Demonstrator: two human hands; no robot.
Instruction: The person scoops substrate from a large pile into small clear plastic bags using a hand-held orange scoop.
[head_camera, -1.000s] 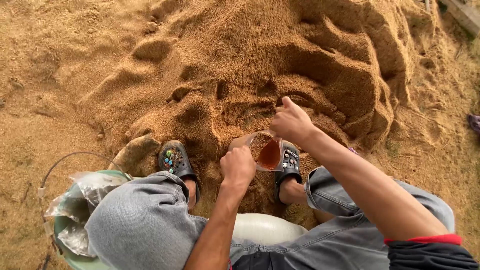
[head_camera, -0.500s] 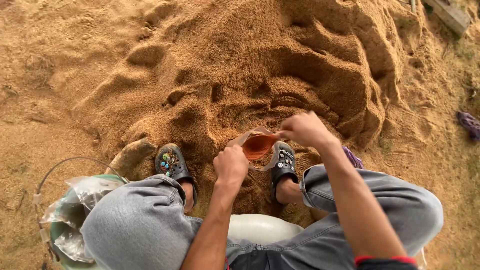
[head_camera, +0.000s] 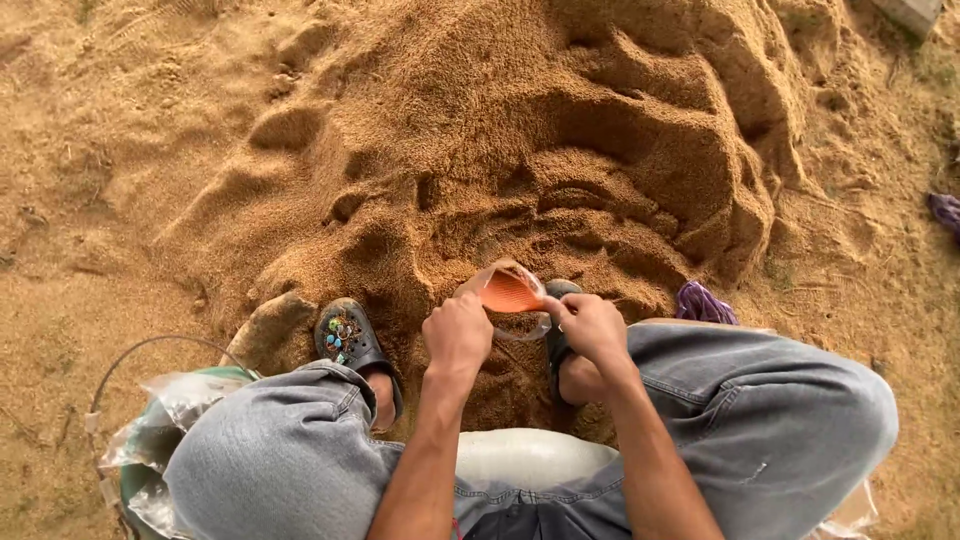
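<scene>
both hands, left hand (head_camera: 458, 335) and right hand (head_camera: 592, 325), are clamped on a clear plastic bag (head_camera: 512, 293) at six o'clock of the sawdust pile (head_camera: 560, 150) (mid-filling, seemingly), needing its mouth held open.

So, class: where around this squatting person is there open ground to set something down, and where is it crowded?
Open: the flat sandy ground left of the heap, above the green bucket. Crowded: between the knees, where the left hand and right hand hold the small bag, flanked by both clogs.
</scene>
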